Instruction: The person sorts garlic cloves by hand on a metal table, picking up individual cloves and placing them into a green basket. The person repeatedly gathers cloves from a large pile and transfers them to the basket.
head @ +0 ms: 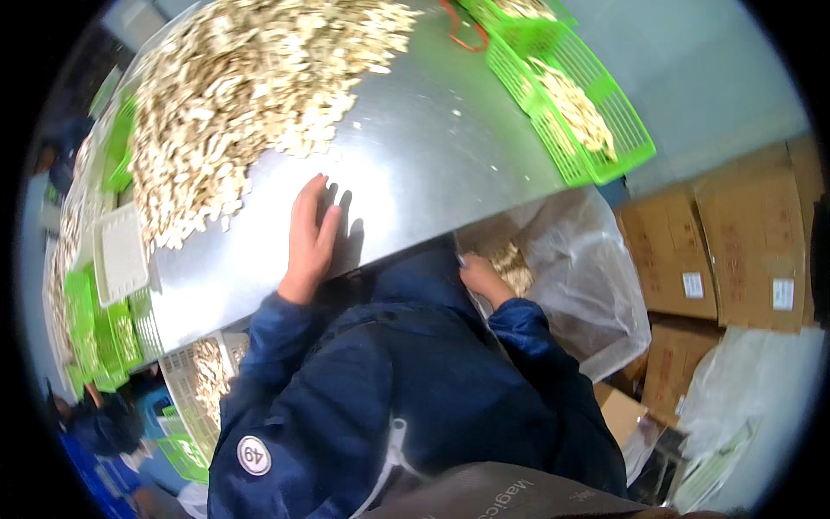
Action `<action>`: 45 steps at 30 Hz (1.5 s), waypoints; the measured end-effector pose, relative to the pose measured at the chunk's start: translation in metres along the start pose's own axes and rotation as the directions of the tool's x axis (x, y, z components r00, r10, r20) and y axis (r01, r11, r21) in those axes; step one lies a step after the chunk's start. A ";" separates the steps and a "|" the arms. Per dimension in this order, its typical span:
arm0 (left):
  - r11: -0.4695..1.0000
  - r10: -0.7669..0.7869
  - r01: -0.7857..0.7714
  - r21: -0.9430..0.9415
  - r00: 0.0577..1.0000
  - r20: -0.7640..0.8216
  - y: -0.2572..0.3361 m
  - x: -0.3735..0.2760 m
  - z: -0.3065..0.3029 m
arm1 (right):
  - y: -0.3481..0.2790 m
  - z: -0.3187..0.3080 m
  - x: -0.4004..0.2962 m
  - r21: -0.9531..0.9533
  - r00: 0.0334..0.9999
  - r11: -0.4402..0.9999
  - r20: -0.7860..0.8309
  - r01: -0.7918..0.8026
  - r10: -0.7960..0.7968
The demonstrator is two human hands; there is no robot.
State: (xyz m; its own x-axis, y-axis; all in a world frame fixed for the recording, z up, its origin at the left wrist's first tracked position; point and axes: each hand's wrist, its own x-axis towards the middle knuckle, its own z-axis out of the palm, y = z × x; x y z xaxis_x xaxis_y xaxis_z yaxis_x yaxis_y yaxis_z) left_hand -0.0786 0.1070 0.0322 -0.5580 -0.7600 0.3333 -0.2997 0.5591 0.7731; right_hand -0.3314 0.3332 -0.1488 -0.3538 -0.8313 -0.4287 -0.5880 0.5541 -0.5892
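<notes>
My left hand [310, 237] is over the front part of a sheet-metal table [415, 156], fingers extended and thumb apart, with nothing in it. Whether the palm touches the metal is unclear. Beyond its fingertips spreads a large heap of pale, dried-looking slices [259, 84]. My right hand [485, 277] is low by the table's front edge, its fingers curled at the near rim of a clear plastic liner [583, 285] and apparently gripping it. Inside that liner lies a small pile of similar slices [513, 269]. The right fingertips are partly hidden.
Green plastic baskets [622, 130] with long pale slices stand at the table's right edge. Cardboard cartons [752, 246] are stacked at right. A white tray [121, 256] and more green baskets [97, 324] are at left. Another person [104, 418] is at lower left, near a cream crate [185, 389].
</notes>
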 end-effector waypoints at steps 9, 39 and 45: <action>0.975 0.117 -0.095 0.200 0.988 -0.102 -0.013 -0.045 -0.036 | 0.018 0.019 0.015 -0.080 0.990 0.987 -0.018 0.137 -0.139; 0.985 0.079 -0.063 0.158 0.992 -0.094 -0.012 -0.036 -0.050 | -0.412 -0.124 0.184 -0.196 0.544 0.685 -0.473 0.702 -0.693; 0.990 0.095 -0.081 0.117 0.988 -0.119 -0.012 -0.036 -0.053 | -0.439 -0.099 0.220 -0.438 0.531 0.766 -0.553 0.470 -0.642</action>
State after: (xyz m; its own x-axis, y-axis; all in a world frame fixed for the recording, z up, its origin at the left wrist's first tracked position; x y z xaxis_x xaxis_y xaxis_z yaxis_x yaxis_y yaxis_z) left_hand -0.0141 0.1097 0.0392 -0.4877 -0.7374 0.4673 -0.3420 0.6539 0.6749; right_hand -0.2227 -0.0970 0.0832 -0.2127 -0.8216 0.5290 -0.9355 0.0150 -0.3530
